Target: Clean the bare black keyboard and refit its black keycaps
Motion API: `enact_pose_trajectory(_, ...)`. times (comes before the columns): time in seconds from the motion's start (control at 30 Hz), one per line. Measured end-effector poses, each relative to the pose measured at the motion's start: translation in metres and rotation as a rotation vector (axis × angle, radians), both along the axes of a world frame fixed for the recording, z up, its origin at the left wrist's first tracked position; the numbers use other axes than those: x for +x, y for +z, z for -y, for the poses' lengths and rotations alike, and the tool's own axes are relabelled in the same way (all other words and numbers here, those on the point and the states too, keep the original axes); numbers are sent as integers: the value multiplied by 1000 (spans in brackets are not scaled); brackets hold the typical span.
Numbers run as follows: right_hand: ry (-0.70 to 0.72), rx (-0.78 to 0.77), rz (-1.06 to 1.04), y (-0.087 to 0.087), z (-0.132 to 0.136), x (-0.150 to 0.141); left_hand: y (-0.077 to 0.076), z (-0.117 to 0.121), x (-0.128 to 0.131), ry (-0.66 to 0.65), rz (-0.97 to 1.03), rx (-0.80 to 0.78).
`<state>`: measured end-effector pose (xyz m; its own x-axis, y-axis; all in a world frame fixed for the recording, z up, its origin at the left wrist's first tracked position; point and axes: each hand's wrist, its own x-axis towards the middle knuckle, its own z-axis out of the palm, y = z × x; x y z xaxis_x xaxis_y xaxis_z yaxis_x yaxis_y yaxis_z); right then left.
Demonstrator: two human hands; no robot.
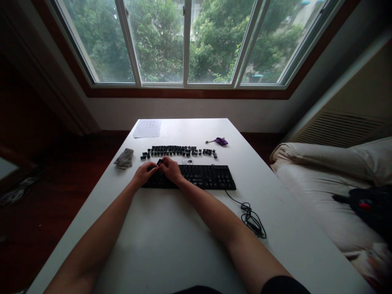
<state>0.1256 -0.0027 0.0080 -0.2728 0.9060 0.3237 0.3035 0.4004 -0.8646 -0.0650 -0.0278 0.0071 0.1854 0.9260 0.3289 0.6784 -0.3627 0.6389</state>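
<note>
A dark sleeve (283, 285) on the right arm lay nearest, above the white table (147, 253). A coiled cable (253, 222) ran to the black keyboard (211, 177), which lay flat across the table's middle. Over its left part, the right hand (169, 168) had its fingertips closed on a small black piece (159, 162). The left hand (144, 174) was curled just beside it, fingers at the keyboard; whether it gripped anything could not be told. Beyond stood rows of loose keycaps (171, 151), with a gray cloth (124, 158) to their left and paper (147, 128) farther off.
</note>
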Motion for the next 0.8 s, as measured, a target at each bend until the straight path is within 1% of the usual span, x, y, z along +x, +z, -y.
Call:
enact_pose_trajectory(0.2, -24, 15, -8, 2, 1, 0, -1, 1, 0, 18, 36, -24)
enact_pose_trajectory(0.33, -33, 11, -9, 1, 1, 0, 0, 4, 2, 46, 74, 2)
enact_pose_trajectory(0.47, -31, 24, -8, 1, 1, 1, 1, 6, 4, 63, 27, 40)
enact_pose_trajectory(0.6, -38, 36, 8, -1, -1, 1, 2, 8, 6, 34, -23, 100)
enact_pose_trajectory(0.8, -47, 45, 37, -5, -5, -1, 4, 10, 8, -44, -102, 161)
